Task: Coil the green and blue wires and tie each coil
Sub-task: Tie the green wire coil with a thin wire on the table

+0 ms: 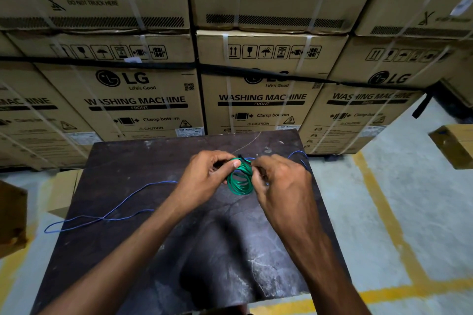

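Fingers of the left hand (204,174) and right hand (279,181) pinch opposite sides of the coiled green plastic-coated wire (240,179), held above the dark worn tabletop (158,250). The loose thin blue wire (107,215) trails uncoiled across the table's left side and past its edge.

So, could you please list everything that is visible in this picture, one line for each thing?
green wire coil: one, green, held above the table between both hands
blue wire: one, blue, loose across the table, running past its left edge
table: one, dark, worn top, centre
cardboard boxes: many, brown, stacked behind the table
floor: grey with yellow lines, around the table
left hand: one, pinching the coil's top
right hand: one, gripping the coil's right side
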`<state>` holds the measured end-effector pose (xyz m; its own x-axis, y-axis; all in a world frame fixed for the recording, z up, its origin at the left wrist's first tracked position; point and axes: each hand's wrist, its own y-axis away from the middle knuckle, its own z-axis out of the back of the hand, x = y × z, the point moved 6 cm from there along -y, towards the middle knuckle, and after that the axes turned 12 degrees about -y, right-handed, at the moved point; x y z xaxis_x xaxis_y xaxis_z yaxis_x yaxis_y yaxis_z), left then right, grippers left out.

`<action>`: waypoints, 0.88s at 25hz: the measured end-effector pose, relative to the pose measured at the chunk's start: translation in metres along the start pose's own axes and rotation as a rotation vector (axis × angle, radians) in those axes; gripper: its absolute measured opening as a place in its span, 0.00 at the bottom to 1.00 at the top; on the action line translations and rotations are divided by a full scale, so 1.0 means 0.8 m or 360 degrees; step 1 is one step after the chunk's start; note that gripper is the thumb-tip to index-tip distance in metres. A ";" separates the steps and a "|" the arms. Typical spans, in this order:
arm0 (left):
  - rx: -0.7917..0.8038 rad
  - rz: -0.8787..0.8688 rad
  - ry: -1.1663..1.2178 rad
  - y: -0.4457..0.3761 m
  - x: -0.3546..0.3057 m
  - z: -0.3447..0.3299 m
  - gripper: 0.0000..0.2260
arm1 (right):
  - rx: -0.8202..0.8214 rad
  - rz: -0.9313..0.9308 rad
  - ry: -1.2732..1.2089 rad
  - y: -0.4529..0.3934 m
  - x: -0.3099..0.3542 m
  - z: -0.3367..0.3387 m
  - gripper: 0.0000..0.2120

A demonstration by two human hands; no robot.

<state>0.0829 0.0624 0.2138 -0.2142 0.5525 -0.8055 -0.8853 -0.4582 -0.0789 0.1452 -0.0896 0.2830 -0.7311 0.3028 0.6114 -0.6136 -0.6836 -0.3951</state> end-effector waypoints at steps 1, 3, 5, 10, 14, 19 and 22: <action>-0.0006 -0.0004 -0.0013 0.000 0.000 0.000 0.09 | -0.0012 -0.0005 -0.0011 0.000 -0.001 0.000 0.05; -0.0025 -0.0018 -0.0071 0.000 -0.001 0.000 0.09 | -0.0033 -0.0023 -0.0055 0.000 -0.003 0.002 0.04; -0.0044 -0.0037 -0.0144 0.001 -0.002 0.001 0.11 | -0.0038 -0.0029 -0.0067 -0.001 -0.005 0.002 0.03; -0.0071 -0.0098 -0.0231 0.002 -0.007 0.004 0.10 | -0.0007 0.0009 -0.0050 -0.003 -0.005 -0.004 0.03; -0.0044 -0.0151 -0.0265 0.004 -0.008 0.004 0.10 | 0.0035 0.0006 -0.0091 -0.004 -0.013 -0.008 0.04; 0.0025 -0.0253 -0.0334 0.009 -0.012 -0.001 0.09 | 0.0054 -0.0118 -0.0226 -0.013 -0.028 -0.020 0.04; 0.0034 -0.0280 -0.0344 0.013 -0.010 0.001 0.07 | 0.0121 -0.0331 -0.0500 -0.014 -0.042 -0.023 0.03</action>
<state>0.0750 0.0536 0.2196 -0.1376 0.7591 -0.6363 -0.9248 -0.3286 -0.1920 0.1709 -0.0798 0.2543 -0.4589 0.2300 0.8582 -0.7067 -0.6799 -0.1957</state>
